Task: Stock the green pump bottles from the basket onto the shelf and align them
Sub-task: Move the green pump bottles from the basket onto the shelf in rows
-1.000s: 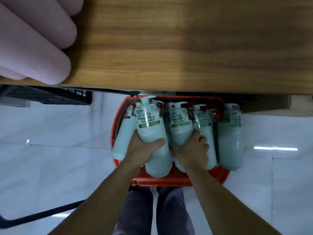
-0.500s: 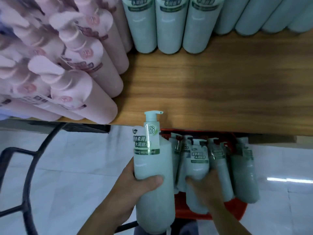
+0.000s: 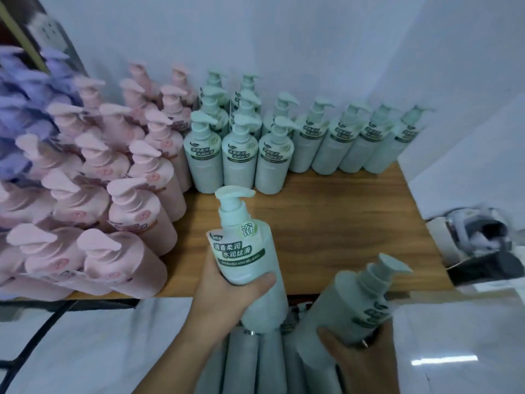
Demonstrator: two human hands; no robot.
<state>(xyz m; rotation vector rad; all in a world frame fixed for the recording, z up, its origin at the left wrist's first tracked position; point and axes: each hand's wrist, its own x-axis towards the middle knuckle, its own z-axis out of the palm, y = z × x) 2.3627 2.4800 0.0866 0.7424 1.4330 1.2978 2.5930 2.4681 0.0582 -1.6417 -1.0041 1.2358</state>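
While green bottles [image 3: 257, 362] lie below, each hand's grip holds one.

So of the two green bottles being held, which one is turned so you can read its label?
The green bottle in the left hand: the left-hand bottle stands nearly upright, label facing the camera. The right-hand bottle leans right, its label mostly turned away.

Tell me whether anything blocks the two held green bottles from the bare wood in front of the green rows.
Nothing visible does. The left hand grips one green bottle, the right hand another green bottle. The shelf is bare between them and the front green row; the pink bottles stand off to the left.
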